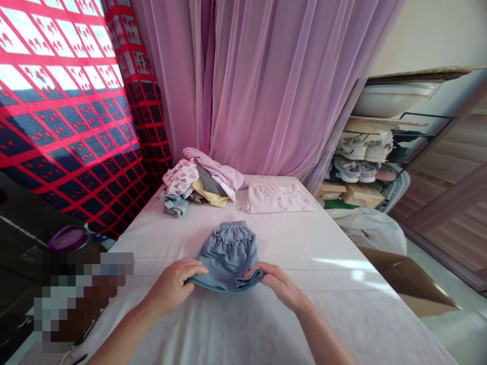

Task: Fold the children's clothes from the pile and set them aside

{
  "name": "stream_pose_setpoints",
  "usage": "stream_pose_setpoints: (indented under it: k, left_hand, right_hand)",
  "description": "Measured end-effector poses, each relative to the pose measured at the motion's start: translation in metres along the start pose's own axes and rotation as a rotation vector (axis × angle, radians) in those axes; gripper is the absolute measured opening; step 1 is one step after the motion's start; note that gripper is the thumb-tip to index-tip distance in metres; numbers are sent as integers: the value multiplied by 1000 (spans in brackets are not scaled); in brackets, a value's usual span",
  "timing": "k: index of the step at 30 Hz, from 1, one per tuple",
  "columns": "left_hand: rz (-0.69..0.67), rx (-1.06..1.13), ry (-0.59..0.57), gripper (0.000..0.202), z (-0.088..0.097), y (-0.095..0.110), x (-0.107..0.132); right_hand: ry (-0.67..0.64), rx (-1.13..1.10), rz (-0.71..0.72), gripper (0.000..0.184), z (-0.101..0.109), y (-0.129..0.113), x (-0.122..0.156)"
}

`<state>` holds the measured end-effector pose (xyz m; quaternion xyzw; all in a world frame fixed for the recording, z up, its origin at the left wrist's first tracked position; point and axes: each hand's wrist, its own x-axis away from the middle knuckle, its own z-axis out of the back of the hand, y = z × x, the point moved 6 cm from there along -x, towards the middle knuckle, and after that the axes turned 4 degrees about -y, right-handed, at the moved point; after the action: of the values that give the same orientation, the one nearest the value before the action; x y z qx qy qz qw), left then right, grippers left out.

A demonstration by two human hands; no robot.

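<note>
Blue denim shorts (228, 256) are held on the desk (304, 304) between the left hand (171, 286) and the right hand (279, 286), both partly closed on a side edge, the fabric beneath each hand being hidden.

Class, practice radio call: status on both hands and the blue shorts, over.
Left hand, right hand holding blue elastic-waist shorts at lower edge. Clothes pile beyond.

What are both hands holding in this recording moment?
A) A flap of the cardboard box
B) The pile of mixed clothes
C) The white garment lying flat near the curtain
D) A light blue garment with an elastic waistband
D. The left hand and right hand both grip the near folded edge of the light blue garment with an elastic waistband.
</note>
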<state>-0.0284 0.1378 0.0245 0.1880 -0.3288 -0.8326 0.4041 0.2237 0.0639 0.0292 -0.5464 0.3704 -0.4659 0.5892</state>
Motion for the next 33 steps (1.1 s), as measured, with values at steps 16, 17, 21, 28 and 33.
stream_pose_setpoints:
  k: [16,17,21,28,33]
  left_hand:
    - [129,31,-129,27,40,-3,-105]
    - [168,57,-122,30,41,-9,-114]
    - [327,159,-130,50,33,-35,-140]
    - [405,293,86,72,19,-62,-140]
    - [540,720,149,73,1,-73,-93]
  right_hand:
    - [186,-22,-96,23,69,13,-71]
    - [208,-8,-114,22,76,17,-81]
    - [293,25,-197,28,91,39,-106]
    - [394,150,-316,39,94,66,-110]
    - [487,333,-327,39,91,60,-92]
